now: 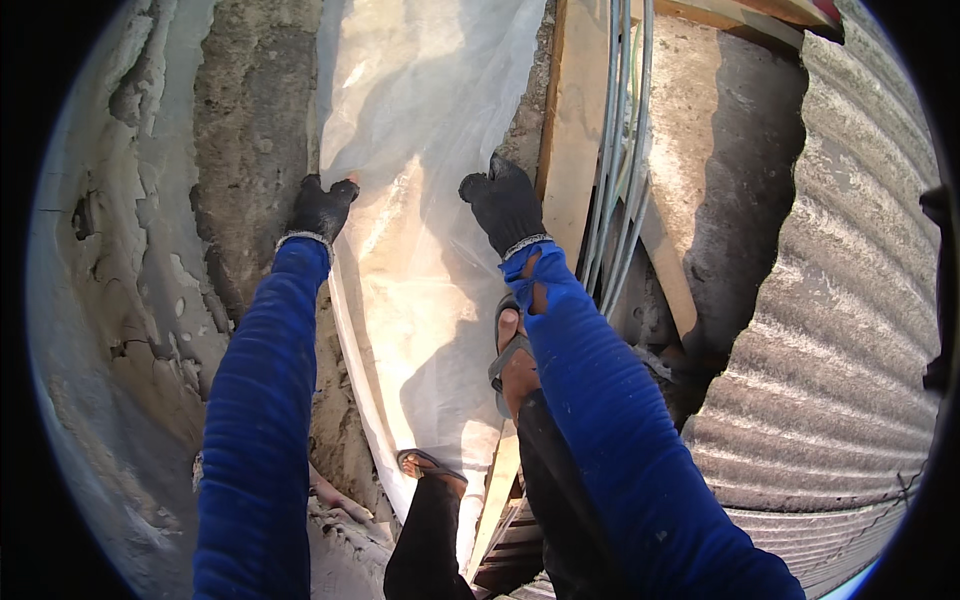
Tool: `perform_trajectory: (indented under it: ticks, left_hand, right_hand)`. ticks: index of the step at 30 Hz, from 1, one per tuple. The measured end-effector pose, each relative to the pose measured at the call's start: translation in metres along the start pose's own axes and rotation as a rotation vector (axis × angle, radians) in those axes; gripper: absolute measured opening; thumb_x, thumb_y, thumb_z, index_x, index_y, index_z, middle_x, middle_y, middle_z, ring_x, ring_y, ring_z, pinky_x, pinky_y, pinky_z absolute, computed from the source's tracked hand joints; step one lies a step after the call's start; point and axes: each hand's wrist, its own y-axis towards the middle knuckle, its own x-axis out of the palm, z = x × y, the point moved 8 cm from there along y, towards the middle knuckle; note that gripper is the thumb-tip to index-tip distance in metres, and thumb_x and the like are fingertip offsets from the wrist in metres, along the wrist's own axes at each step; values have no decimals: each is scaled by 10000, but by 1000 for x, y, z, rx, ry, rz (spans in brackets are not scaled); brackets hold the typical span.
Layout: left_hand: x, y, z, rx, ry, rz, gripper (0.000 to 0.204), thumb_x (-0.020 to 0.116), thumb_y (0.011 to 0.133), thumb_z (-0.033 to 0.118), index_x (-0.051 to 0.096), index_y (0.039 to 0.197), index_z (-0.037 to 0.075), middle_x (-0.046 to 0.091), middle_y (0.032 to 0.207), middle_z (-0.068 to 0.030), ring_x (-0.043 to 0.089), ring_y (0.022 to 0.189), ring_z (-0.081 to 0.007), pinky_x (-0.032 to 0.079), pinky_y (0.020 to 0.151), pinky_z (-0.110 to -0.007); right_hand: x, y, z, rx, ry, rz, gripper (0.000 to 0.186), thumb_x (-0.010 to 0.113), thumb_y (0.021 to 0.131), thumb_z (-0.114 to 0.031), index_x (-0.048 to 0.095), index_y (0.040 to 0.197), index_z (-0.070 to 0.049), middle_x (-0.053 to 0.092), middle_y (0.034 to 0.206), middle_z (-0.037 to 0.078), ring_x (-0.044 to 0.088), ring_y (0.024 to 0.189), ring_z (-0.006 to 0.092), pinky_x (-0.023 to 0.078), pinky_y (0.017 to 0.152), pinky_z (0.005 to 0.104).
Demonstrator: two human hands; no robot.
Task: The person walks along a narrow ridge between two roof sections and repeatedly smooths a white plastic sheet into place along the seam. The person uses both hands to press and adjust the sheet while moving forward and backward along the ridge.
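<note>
At the left edge of the plastic sheet point(410, 270), the left hand point(322, 208) is being held with its fingers bent inward, a bare fingertip showing from the black glove. Near the right edge, the right hand point(507, 205), gloved alike, is being held mostly curled. Whether the sheet is being pinched by either hand cannot be told. Between and below the hands, the pale, wrinkled sheet is lying lengthwise, and is being partly lit by sun. Near its lower end, it is being overlapped by one sandalled foot point(452, 483); another foot point(518, 375) is being placed at its right edge. Beyond that edge, the sheet is being flanked by a wooden beam point(578, 110) and thin grey tubes point(643, 120), and farther out by corrugated roofing point(830, 290). Beyond the left edge, rough concrete point(250, 130) is being exposed.
</note>
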Motion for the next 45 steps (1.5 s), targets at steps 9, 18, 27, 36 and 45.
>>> perform_trajectory:
  ticks: [9, 18, 27, 36, 45]
  left_hand:
    - [0, -19, 23, -32, -32, -8, 654, 736, 783, 378, 546, 1194, -93, 651, 1123, -205, 621, 1045, -292, 462, 919, -369]
    - [12, 6, -27, -194, -653, -151, 713, 611, 887, 520, 485, 1344, -13, 520, 1350, -156, 487, 1227, -264, 357, 1045, -336]
    - [-7, 1, 32, -79, -524, -4, 572, 698, 857, 323, 523, 1304, 12, 608, 1220, -134, 582, 1060, -251, 454, 922, -367]
    - [-39, 22, 110, 103, -199, 128, 617, 731, 784, 325, 549, 1237, -52, 614, 1220, -231, 579, 1146, -353, 433, 969, -387]
    - [-58, 25, 111, 133, 16, 328, 554, 651, 797, 262, 542, 1246, -43, 558, 1278, -276, 530, 1209, -405, 435, 995, -418]
  right_hand:
    - [-10, -21, -88, -314, 66, 242, 577, 635, 798, -170, 493, 1332, -3, 533, 1307, 268, 520, 1216, 388, 406, 1042, 442]
    - [-40, 14, -45, -107, 64, 263, 618, 638, 777, -232, 497, 1317, 34, 560, 1277, 266, 535, 1199, 388, 419, 1019, 425]
    - [-61, 86, -77, -98, 278, 138, 706, 714, 735, -351, 530, 1226, 122, 628, 1130, 292, 617, 1052, 375, 466, 911, 395]
    - [-93, 164, -139, -294, -197, 287, 572, 590, 772, -283, 552, 1180, 116, 625, 1078, 334, 618, 1035, 432, 477, 900, 437]
    - [-47, 85, -243, -983, -490, 189, 511, 636, 799, -139, 544, 1302, -132, 645, 1169, 165, 642, 996, 361, 514, 862, 449]
